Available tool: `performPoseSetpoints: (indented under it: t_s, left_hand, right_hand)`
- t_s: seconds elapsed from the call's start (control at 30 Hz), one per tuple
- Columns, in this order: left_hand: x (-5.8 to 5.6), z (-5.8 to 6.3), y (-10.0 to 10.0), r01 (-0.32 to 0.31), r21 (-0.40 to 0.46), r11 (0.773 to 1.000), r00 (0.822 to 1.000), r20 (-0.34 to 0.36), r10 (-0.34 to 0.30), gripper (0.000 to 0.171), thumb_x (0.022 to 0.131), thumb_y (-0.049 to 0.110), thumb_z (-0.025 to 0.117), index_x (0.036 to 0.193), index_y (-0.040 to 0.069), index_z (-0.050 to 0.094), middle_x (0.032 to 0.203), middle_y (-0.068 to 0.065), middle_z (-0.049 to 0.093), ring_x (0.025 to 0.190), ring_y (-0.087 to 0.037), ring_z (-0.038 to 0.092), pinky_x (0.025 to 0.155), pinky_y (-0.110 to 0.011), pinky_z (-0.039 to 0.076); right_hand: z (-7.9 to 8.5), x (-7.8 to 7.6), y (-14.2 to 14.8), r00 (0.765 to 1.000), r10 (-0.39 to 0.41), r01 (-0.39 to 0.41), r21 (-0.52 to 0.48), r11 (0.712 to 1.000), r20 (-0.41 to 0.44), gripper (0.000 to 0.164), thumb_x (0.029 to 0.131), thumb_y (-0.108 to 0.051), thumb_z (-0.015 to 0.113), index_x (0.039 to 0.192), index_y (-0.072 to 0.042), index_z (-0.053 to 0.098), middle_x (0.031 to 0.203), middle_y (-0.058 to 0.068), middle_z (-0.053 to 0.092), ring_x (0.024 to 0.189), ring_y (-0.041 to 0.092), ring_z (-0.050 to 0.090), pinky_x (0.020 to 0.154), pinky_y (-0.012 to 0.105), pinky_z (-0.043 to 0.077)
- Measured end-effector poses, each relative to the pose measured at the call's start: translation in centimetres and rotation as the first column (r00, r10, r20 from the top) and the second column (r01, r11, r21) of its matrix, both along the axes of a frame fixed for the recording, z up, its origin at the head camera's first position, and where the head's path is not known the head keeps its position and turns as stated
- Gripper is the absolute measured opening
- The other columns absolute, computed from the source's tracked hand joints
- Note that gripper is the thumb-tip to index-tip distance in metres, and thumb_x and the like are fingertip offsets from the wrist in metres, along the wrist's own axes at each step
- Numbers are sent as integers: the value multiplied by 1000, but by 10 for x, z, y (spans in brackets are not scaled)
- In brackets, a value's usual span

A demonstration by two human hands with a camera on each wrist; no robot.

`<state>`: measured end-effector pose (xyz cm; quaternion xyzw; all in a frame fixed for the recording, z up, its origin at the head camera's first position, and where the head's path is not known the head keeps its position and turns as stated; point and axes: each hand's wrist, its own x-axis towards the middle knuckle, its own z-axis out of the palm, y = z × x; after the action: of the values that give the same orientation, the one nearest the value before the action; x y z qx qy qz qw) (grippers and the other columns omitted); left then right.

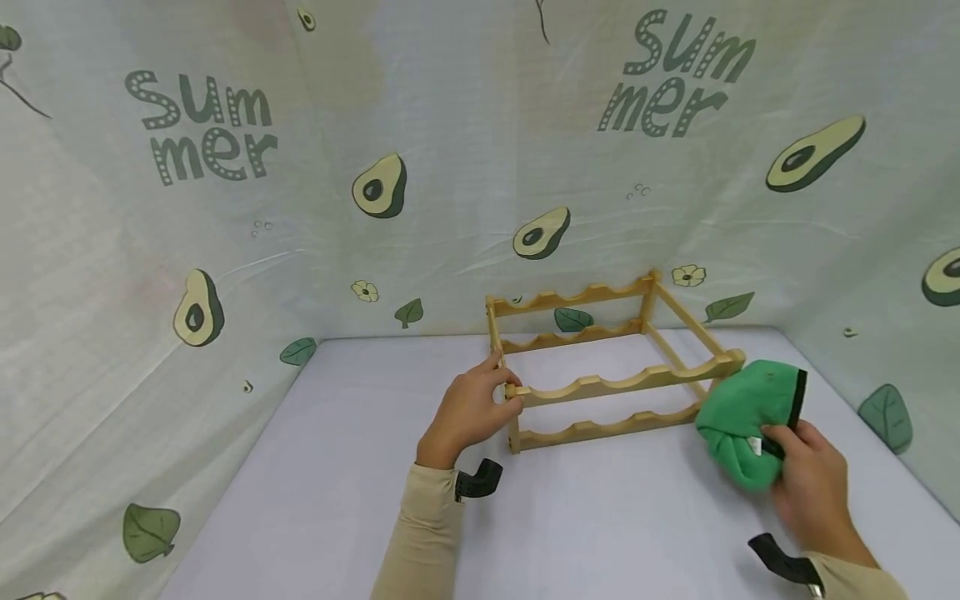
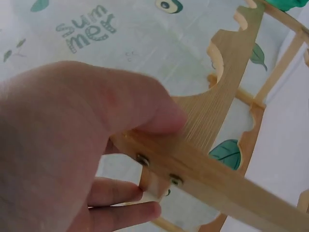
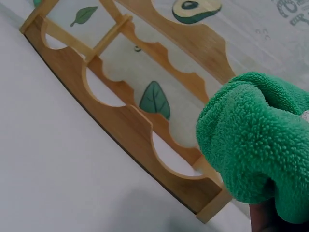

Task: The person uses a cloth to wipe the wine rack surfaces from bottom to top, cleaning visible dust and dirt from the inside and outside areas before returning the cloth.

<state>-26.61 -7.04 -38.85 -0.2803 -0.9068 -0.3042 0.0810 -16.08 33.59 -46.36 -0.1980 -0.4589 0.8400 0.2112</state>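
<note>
A wooden rack (image 1: pixel 626 382) with scalloped rails stands toward the back of the white table. At its near left corner my left hand (image 1: pixel 467 415) grips the frame. The left wrist view shows the thumb over the top of the scalloped rail (image 2: pixel 208 104), with fingers below beside two screw heads. My right hand (image 1: pixel 813 479) holds a bunched green towel (image 1: pixel 750 408) with a black edge and a small white tag. The towel is at the rack's near right end and covers part of that corner. In the right wrist view the green towel (image 3: pixel 246 140) hides most of the right fingers.
A pale cloth wall (image 1: pixel 450 117) printed with avocados, leaves and lettering rises behind the table and at both sides. The white tabletop (image 1: pixel 315 500) stretches to the left and in front of the rack. Black straps (image 1: pixel 480 481) sit at the wrists.
</note>
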Motion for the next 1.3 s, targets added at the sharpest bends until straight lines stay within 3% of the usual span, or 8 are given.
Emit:
performPoseSetpoints:
  t_s: [0.13, 0.27, 0.4, 0.47, 0.63, 0.77, 1.03, 1.3]
  left_hand:
    - [-1, -1, -2, 10, 36, 999, 998, 58, -12, 13, 90, 25, 66, 101, 21, 73, 152, -19, 42, 130, -35, 52, 73, -39, 46]
    - [-2, -1, -3, 27, 58, 998, 994, 103, -33, 11, 91, 23, 65, 100, 20, 71, 154, -19, 38, 135, -35, 46, 79, -41, 44]
    - [-4, -1, -1, 57, 88, 995, 990, 126, -67, 8, 91, 20, 65, 99, 19, 69, 156, -17, 34, 137, -33, 44, 73, -38, 44]
    - [-4, -1, -1, 69, 107, 992, 987, 140, -84, 7, 92, 19, 65, 98, 18, 67, 158, -17, 31, 139, -32, 41, 74, -37, 45]
    - [-8, -7, -2, 68, 168, 984, 980, 173, -97, 7, 93, 17, 64, 99, 18, 66, 159, -15, 28, 143, -29, 36, 94, -41, 45]
    - [-12, -12, -4, 54, 223, 973, 977, 191, -98, 8, 94, 18, 65, 102, 18, 67, 160, -11, 29, 141, -26, 40, 102, -47, 44]
    - [-18, -19, -7, 68, 279, 958, 971, 203, -128, 11, 98, 24, 64, 106, 17, 66, 162, -13, 27, 140, -25, 41, 103, -45, 43]
    - [-24, -23, -10, 74, 283, 956, 970, 203, -135, 17, 100, 32, 62, 109, 17, 64, 163, -12, 25, 146, -22, 30, 105, -47, 42]
  right_hand:
    - [5, 3, -15, 999, -43, 42, 12, 999, 20, 13, 94, 2, 65, 96, -9, 71, 100, -5, 64, 95, 6, 58, 70, 20, 53]
    - [8, 6, -35, 996, -79, 76, 78, 994, 33, 15, 93, 5, 65, 96, -8, 71, 99, -4, 65, 94, 8, 58, 67, 21, 53]
    - [10, 7, -53, 996, -72, 54, 297, 953, 49, 16, 91, 7, 65, 98, -7, 69, 93, -6, 67, 89, 6, 60, 67, 17, 52]
    - [9, 8, -60, 996, -56, 18, 479, 878, 66, 15, 90, 5, 66, 101, -5, 68, 90, -10, 66, 87, 3, 60, 68, 14, 51]
    - [10, 6, -70, 999, 17, -47, 786, 616, 47, 22, 89, 2, 69, 111, 1, 67, 98, -22, 63, 93, -7, 57, 73, 9, 48]
    - [11, -2, -77, 991, 136, -77, 853, 516, 7, 29, 87, 5, 70, 115, 5, 67, 108, -23, 60, 98, -11, 54, 76, 8, 47]
    - [18, -18, -94, 947, 320, -100, 941, 323, -9, 32, 82, 11, 67, 112, -1, 70, 113, 14, 67, 100, -6, 54, 79, 9, 45]
    - [15, -34, -105, 866, 497, 28, 997, 67, -58, 49, 75, 13, 71, 109, -23, 73, 105, -6, 66, 91, 7, 58, 77, 13, 45]
